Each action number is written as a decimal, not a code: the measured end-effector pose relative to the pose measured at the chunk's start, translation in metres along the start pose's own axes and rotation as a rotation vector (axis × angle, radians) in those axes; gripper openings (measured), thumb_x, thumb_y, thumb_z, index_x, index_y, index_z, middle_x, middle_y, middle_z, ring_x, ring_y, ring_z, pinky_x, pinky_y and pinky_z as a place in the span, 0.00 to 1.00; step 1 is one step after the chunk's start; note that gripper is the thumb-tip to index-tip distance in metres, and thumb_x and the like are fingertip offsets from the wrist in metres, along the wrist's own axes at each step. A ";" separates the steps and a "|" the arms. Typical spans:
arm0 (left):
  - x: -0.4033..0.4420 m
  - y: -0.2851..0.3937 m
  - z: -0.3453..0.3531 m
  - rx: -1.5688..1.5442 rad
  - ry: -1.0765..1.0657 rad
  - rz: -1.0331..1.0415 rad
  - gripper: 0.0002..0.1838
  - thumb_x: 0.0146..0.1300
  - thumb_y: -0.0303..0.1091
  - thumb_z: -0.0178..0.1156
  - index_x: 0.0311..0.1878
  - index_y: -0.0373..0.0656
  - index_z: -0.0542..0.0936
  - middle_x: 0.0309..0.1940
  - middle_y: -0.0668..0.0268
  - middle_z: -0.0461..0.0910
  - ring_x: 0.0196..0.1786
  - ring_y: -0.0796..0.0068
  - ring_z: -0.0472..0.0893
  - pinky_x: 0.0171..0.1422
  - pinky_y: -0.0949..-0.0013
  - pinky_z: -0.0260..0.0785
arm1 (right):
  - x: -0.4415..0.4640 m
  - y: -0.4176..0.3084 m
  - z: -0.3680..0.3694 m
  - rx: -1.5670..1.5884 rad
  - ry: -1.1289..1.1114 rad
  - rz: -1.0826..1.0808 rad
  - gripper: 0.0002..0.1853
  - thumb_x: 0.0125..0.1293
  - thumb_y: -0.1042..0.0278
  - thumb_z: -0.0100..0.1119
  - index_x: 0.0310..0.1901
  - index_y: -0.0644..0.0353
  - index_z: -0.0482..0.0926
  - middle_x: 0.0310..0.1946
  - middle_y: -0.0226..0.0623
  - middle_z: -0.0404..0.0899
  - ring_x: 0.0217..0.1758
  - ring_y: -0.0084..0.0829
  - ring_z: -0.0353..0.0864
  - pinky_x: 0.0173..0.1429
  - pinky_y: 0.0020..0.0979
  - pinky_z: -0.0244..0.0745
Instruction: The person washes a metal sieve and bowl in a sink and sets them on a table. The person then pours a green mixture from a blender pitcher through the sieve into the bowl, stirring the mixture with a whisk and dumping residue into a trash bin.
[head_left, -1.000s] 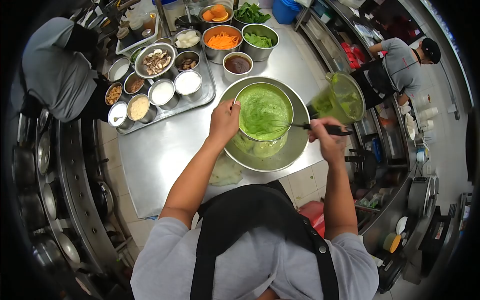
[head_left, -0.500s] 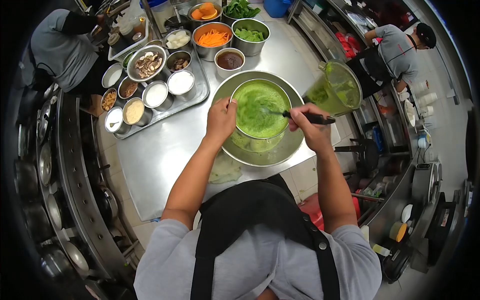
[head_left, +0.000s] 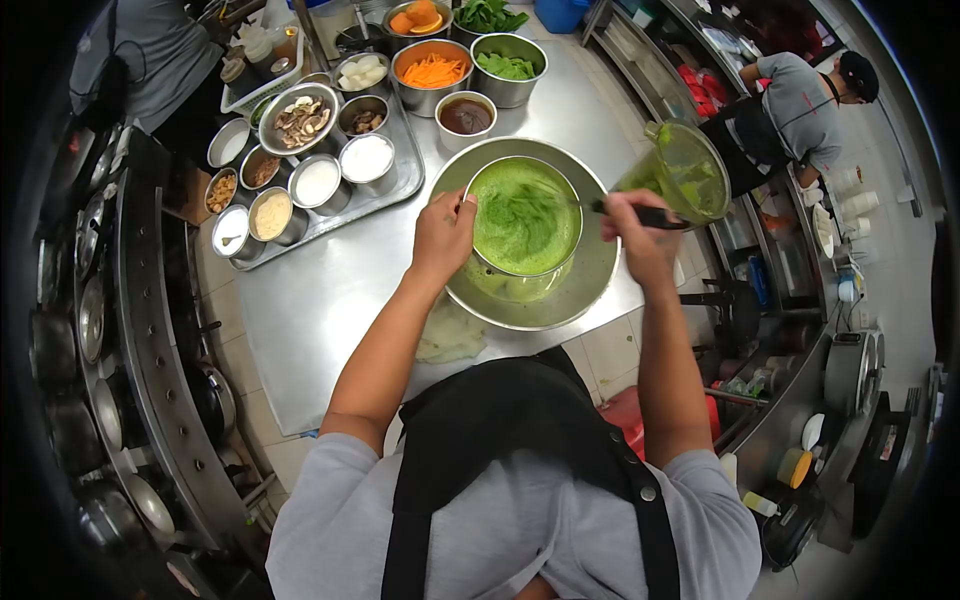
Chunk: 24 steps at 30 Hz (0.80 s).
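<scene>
My left hand [head_left: 444, 235] grips the near-left rim of a round metal strainer [head_left: 530, 274] filled with frothy green liquid [head_left: 512, 222]. The strainer sits inside a wide steel bowl [head_left: 592, 280], and more green liquid shows in the bowl below it. Closed around the black handle of a stirring utensil [head_left: 664, 218], my right hand [head_left: 640, 242] is over the bowl's right rim. The utensil's head is blurred or sunk in the green liquid, so its shape is hidden. Just beyond my right hand stands a clear blender jug [head_left: 692, 172] smeared with green.
On the steel table [head_left: 300, 340], a tray [head_left: 405, 185] of small ingredient pots stands at left. Behind the bowl are a pot of brown sauce [head_left: 467, 116], carrot strips [head_left: 432, 70] and chopped greens [head_left: 507, 66]. Co-workers stand at far left and right.
My right hand has moved a little to the right with the utensil, and the green liquid's swirl pattern has changed. My left hand stays on the strainer rim. The left co-worker has shifted.
</scene>
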<state>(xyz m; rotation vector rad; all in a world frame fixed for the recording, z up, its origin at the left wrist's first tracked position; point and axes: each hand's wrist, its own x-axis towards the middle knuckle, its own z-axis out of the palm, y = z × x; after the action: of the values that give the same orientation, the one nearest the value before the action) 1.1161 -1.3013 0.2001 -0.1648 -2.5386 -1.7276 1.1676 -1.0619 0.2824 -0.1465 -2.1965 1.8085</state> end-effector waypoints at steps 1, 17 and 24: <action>0.003 0.001 0.003 0.005 -0.013 0.000 0.16 0.69 0.38 0.53 0.49 0.35 0.81 0.37 0.50 0.80 0.42 0.52 0.79 0.48 0.61 0.69 | 0.000 0.003 0.008 0.019 -0.045 -0.061 0.09 0.64 0.67 0.64 0.32 0.64 0.80 0.22 0.32 0.80 0.24 0.20 0.78 0.30 0.22 0.73; 0.007 -0.017 0.000 0.013 0.017 -0.029 0.19 0.69 0.41 0.53 0.47 0.33 0.81 0.38 0.47 0.81 0.42 0.50 0.80 0.48 0.60 0.70 | -0.001 -0.003 -0.004 0.003 -0.037 0.009 0.08 0.64 0.66 0.65 0.33 0.62 0.81 0.23 0.29 0.80 0.24 0.19 0.77 0.30 0.22 0.73; 0.007 -0.011 -0.006 -0.019 -0.003 -0.124 0.18 0.69 0.41 0.53 0.45 0.33 0.81 0.33 0.49 0.82 0.38 0.54 0.81 0.46 0.61 0.70 | -0.009 -0.007 -0.021 -0.072 -0.176 0.065 0.08 0.63 0.68 0.64 0.30 0.63 0.80 0.21 0.30 0.79 0.24 0.19 0.77 0.29 0.21 0.71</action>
<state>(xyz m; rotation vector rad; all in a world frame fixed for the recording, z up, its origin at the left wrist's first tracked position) 1.1079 -1.3105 0.1924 -0.0115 -2.5860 -1.7955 1.1826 -1.0457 0.2909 -0.0773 -2.4053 1.8409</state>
